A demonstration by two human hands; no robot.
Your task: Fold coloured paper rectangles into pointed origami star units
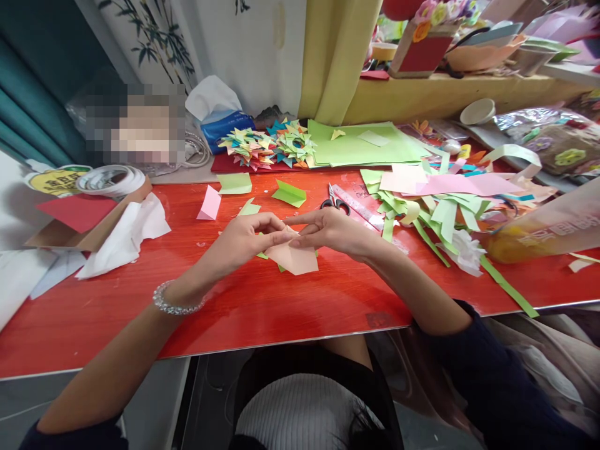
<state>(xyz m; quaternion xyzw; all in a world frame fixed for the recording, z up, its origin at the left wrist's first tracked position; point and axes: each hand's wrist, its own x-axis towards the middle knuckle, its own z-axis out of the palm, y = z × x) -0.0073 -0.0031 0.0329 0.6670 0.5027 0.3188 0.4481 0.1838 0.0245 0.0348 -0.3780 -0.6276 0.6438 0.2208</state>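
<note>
Both my hands meet over the middle of the red table [225,300]. A small peach sheet of paper [297,259], creased, is pinched between the fingers of my left hand [250,239] and my right hand [335,232]. The fingertips partly cover its upper edge. Green paper pieces show from beneath it. Just beyond my hands lie a folded green paper [289,194], a light green paper [235,184] and a pink paper [209,203]. Black-handled scissors [335,201] rest past my right hand, beside a clear pinkish ruler [359,205].
Folded paper-star wreaths [248,147] sit at the back, near a stack of green sheets [365,144] and a tissue pack [225,125]. Green and pink paper strips [445,200] pile up on the right. A cardboard box [89,228] with white tape rolls [111,181] stands left.
</note>
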